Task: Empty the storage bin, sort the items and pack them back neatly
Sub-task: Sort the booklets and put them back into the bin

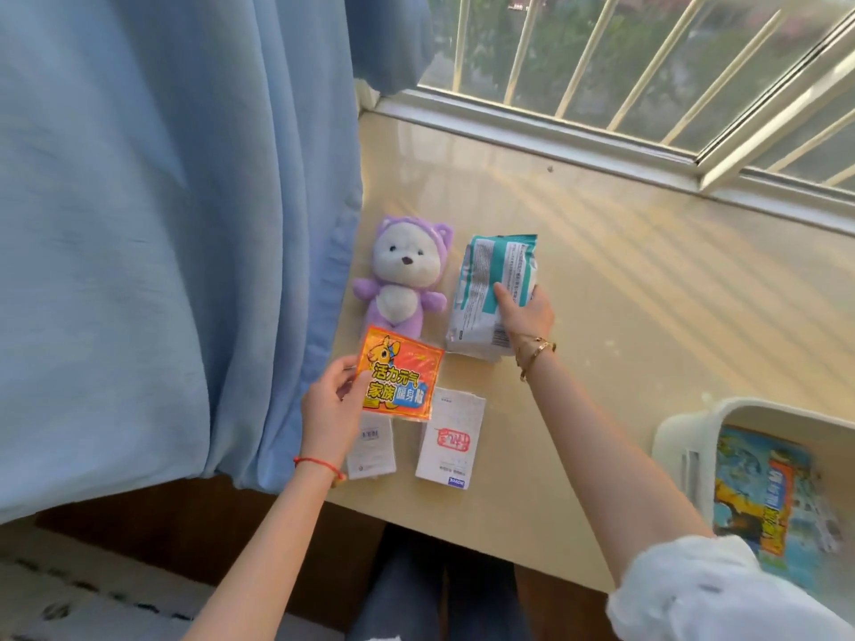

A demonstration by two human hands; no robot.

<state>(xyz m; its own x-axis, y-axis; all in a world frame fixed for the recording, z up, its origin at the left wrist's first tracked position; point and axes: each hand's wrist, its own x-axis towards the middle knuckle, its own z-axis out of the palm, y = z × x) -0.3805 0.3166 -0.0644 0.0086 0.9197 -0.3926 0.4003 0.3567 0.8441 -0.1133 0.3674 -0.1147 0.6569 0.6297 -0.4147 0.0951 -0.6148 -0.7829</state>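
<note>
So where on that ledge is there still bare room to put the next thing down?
The widest bare stretch of the ledge lies between the teal pack, the window frame and the white bin. A smaller patch lies right of the white boxes. It is crowded by the curtain, where the plush toy, orange packet and boxes cluster.

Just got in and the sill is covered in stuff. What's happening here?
A person is sorting things out of a white bin. The left hand holds an orange packet above two white packets. The right hand rests on a teal pack lying beside a purple plush. The bin still holds a colourful packet.
</note>
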